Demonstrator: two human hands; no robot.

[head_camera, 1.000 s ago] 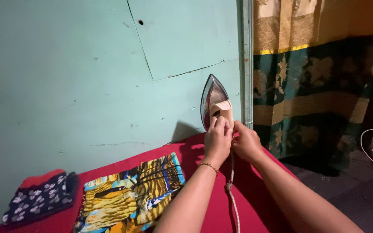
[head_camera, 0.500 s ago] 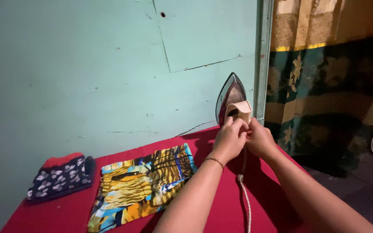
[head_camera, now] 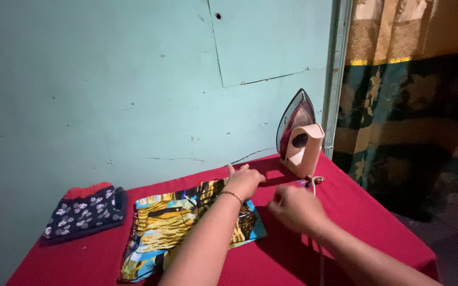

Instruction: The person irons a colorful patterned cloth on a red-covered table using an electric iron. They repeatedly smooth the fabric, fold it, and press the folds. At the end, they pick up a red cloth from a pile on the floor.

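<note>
Left hand (head_camera: 244, 180) rests open on patterned cloth (head_camera: 186, 228), upright iron (head_camera: 300, 137) well beyond it.

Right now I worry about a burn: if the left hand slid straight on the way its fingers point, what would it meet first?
Probably bare red table cover, then the iron standing on its heel. The left hand rests flat at the patterned cloth's edge, fingers aimed roughly that way; depth is unclear.

Dim warm light, deep shadows at right, motion-blurred right hand (head_camera: 297, 208).
</note>
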